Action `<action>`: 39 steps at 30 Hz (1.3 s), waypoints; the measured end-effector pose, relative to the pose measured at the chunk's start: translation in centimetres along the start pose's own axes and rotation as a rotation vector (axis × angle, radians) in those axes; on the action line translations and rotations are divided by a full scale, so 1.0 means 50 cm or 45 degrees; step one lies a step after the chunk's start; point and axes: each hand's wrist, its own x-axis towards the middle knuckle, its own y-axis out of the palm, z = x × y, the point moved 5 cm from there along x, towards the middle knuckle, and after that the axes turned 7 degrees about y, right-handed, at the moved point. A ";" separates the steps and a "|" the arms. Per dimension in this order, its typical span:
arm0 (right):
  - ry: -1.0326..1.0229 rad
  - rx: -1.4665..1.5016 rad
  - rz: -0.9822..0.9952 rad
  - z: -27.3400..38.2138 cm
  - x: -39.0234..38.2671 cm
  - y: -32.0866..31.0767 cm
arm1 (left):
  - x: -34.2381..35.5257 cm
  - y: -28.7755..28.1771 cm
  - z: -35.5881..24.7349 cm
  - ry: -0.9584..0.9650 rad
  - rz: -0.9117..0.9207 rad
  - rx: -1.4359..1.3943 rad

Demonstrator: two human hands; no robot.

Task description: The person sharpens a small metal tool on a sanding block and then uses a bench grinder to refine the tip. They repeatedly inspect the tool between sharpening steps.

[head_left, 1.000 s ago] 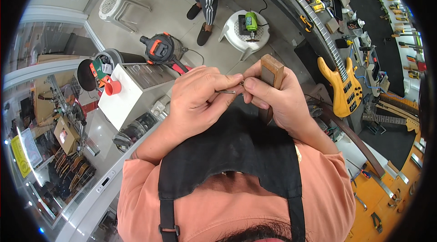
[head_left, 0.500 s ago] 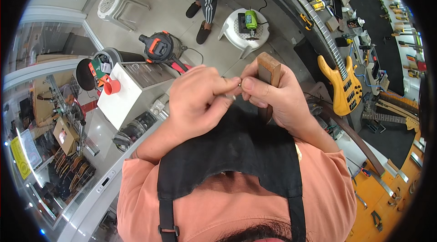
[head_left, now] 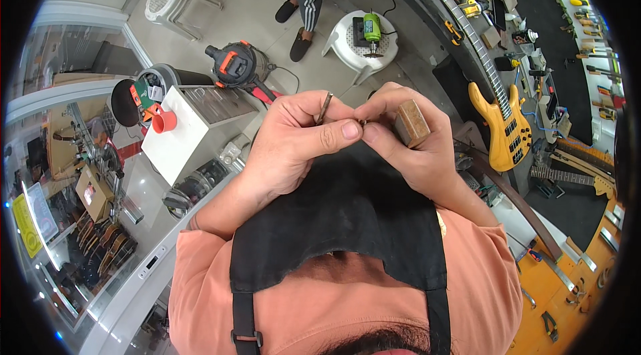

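Floor space beyond wooden block in right hand, bench edge apart

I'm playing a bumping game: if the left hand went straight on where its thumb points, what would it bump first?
Probably the right hand. The left hand points its thumb that way, and a tiny dark piece shows between them. Depth is unclear, so that piece might come first.
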 end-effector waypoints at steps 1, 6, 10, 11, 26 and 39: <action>0.006 0.005 -0.011 0.000 -0.001 0.001 | -0.001 -0.001 0.001 -0.015 0.009 -0.032; 0.020 0.010 -0.047 -0.001 -0.004 0.002 | -0.004 -0.003 0.002 -0.042 0.031 -0.112; -0.024 0.007 -0.074 -0.001 -0.005 0.005 | -0.006 -0.005 0.006 -0.025 0.023 -0.093; -0.020 -0.005 -0.078 0.000 -0.005 0.005 | -0.006 -0.005 0.005 -0.031 0.029 -0.098; -0.341 -0.405 -0.194 0.026 -0.003 0.010 | -0.010 -0.008 -0.005 0.022 0.010 0.047; 0.433 0.349 -0.009 -0.017 -0.010 -0.003 | -0.005 0.000 -0.005 0.140 0.018 0.260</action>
